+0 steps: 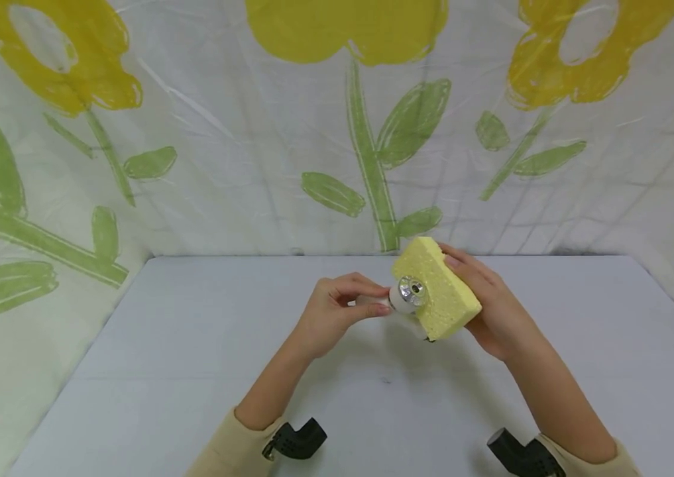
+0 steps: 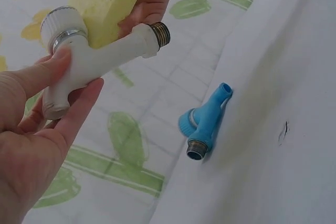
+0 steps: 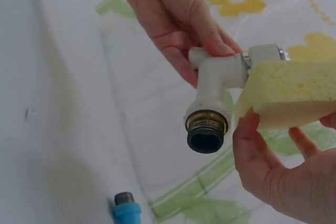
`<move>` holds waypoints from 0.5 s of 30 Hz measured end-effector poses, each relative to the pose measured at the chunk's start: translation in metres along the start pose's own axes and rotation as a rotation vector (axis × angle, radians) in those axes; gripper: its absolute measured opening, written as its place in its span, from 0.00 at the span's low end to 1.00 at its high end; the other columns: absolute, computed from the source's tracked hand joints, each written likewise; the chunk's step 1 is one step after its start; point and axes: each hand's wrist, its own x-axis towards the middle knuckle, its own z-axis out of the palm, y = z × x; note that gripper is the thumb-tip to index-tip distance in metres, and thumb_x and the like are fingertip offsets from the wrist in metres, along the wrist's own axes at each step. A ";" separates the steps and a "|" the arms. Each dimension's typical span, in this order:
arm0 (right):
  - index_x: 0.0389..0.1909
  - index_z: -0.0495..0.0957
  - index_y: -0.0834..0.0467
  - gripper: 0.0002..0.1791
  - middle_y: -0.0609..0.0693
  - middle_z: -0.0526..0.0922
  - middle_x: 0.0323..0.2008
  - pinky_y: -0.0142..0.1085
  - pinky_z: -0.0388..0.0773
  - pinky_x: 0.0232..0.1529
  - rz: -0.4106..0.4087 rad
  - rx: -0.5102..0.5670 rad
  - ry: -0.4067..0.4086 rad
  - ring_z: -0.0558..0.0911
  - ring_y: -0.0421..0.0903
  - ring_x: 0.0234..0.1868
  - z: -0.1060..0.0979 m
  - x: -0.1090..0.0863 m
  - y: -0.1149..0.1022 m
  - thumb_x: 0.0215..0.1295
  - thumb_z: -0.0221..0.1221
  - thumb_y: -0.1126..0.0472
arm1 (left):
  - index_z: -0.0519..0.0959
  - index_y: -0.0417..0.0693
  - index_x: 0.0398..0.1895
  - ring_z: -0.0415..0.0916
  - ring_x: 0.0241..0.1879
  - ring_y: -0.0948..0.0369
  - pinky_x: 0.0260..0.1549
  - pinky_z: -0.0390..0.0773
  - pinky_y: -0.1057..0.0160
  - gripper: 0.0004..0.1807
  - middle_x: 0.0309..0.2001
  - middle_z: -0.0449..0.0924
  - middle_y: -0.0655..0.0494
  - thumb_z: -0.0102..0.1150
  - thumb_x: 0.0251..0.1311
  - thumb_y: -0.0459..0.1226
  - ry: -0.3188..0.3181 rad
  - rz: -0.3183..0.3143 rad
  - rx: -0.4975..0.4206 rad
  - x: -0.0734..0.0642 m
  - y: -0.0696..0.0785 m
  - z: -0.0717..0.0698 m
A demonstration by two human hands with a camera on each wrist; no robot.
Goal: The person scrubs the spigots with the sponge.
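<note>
My left hand (image 1: 337,308) pinches a white plastic faucet (image 2: 100,64) by its spout end, between thumb and fingers. The faucet has a round knob with a chrome ring (image 1: 411,290) and a threaded brass-coloured inlet (image 3: 206,129). Held above the table, it has its knob against or just beside a yellow sponge (image 1: 441,295). My right hand (image 1: 494,311) grips this block-shaped sponge by its outer side, with thumb and fingers on its edges. In the left wrist view the sponge (image 2: 105,11) lies partly behind the faucet knob.
A blue faucet (image 2: 207,116) with a threaded metal end lies on the white table (image 1: 193,397); the head view does not show it. Behind the table hangs a whitish sheet (image 1: 223,165) with painted yellow flowers and green stems.
</note>
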 end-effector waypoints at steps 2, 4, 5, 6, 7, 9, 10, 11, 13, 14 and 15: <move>0.79 0.63 0.47 0.26 0.45 0.82 0.54 0.37 0.86 0.40 0.001 0.003 -0.003 0.85 0.41 0.44 -0.002 0.000 -0.001 0.87 0.45 0.47 | 0.86 0.26 0.47 0.83 0.44 0.64 0.37 0.81 0.70 0.13 0.42 0.89 0.49 0.70 0.58 0.20 0.010 0.003 0.004 0.001 0.000 0.000; 0.77 0.64 0.45 0.24 0.46 0.82 0.54 0.38 0.86 0.38 -0.002 0.010 -0.005 0.85 0.42 0.42 -0.002 0.000 -0.001 0.87 0.45 0.48 | 0.86 0.26 0.47 0.83 0.44 0.64 0.37 0.82 0.70 0.13 0.42 0.89 0.51 0.70 0.58 0.20 0.012 0.005 0.003 0.001 0.001 -0.001; 0.77 0.65 0.43 0.23 0.46 0.82 0.54 0.38 0.86 0.38 -0.006 0.014 -0.009 0.85 0.42 0.42 -0.002 0.000 -0.001 0.87 0.45 0.48 | 0.86 0.26 0.47 0.83 0.44 0.64 0.37 0.82 0.70 0.13 0.41 0.89 0.52 0.70 0.58 0.20 0.008 0.005 0.002 0.000 0.002 -0.001; 0.76 0.66 0.42 0.22 0.47 0.81 0.54 0.38 0.86 0.37 -0.011 0.017 -0.012 0.85 0.43 0.41 -0.002 0.000 -0.001 0.87 0.45 0.48 | 0.86 0.26 0.47 0.83 0.44 0.64 0.38 0.82 0.70 0.13 0.41 0.89 0.53 0.70 0.58 0.20 0.000 0.004 -0.001 0.000 0.002 -0.001; 0.76 0.66 0.42 0.22 0.47 0.81 0.54 0.38 0.86 0.37 -0.017 0.019 -0.016 0.85 0.42 0.41 -0.002 0.000 -0.001 0.87 0.45 0.48 | 0.86 0.26 0.47 0.83 0.45 0.64 0.39 0.83 0.70 0.13 0.41 0.89 0.54 0.70 0.58 0.20 -0.010 0.002 -0.003 0.000 0.002 0.000; 0.75 0.67 0.41 0.21 0.47 0.82 0.54 0.38 0.87 0.37 -0.027 0.025 -0.026 0.85 0.42 0.40 -0.002 0.001 -0.001 0.87 0.45 0.48 | 0.86 0.26 0.47 0.83 0.45 0.65 0.40 0.84 0.70 0.13 0.41 0.88 0.53 0.70 0.58 0.20 -0.025 0.000 0.001 -0.001 0.003 0.001; 0.74 0.67 0.41 0.21 0.47 0.82 0.54 0.38 0.87 0.38 -0.029 0.029 -0.031 0.85 0.42 0.41 -0.002 0.001 -0.001 0.87 0.45 0.48 | 0.86 0.26 0.47 0.83 0.46 0.65 0.40 0.84 0.70 0.13 0.42 0.88 0.51 0.70 0.59 0.20 -0.029 0.001 0.003 -0.001 0.003 0.001; 0.74 0.67 0.41 0.21 0.46 0.82 0.54 0.38 0.87 0.38 -0.029 0.031 -0.036 0.85 0.42 0.41 -0.002 0.001 -0.001 0.87 0.44 0.48 | 0.86 0.26 0.47 0.83 0.46 0.65 0.40 0.83 0.70 0.13 0.42 0.88 0.49 0.70 0.59 0.20 -0.029 0.003 0.005 -0.001 0.003 0.002; 0.75 0.66 0.42 0.21 0.46 0.82 0.55 0.38 0.87 0.40 -0.026 0.028 -0.048 0.86 0.41 0.42 -0.003 0.000 -0.002 0.87 0.44 0.48 | 0.86 0.27 0.48 0.83 0.45 0.65 0.38 0.82 0.70 0.13 0.43 0.88 0.45 0.71 0.59 0.21 -0.015 0.007 0.015 -0.001 0.003 0.002; 0.75 0.66 0.42 0.21 0.46 0.83 0.55 0.38 0.86 0.41 -0.021 0.024 -0.057 0.86 0.41 0.42 -0.003 0.000 -0.003 0.87 0.44 0.48 | 0.87 0.28 0.48 0.83 0.44 0.65 0.37 0.81 0.70 0.13 0.43 0.88 0.44 0.71 0.59 0.21 -0.005 0.009 0.022 -0.001 0.003 0.002; 0.75 0.65 0.43 0.22 0.46 0.83 0.55 0.38 0.86 0.41 -0.017 0.020 -0.066 0.86 0.42 0.42 -0.003 0.000 -0.004 0.87 0.44 0.49 | 0.87 0.28 0.48 0.83 0.43 0.65 0.36 0.80 0.70 0.13 0.43 0.88 0.44 0.70 0.60 0.21 0.005 0.010 0.026 -0.001 0.003 0.002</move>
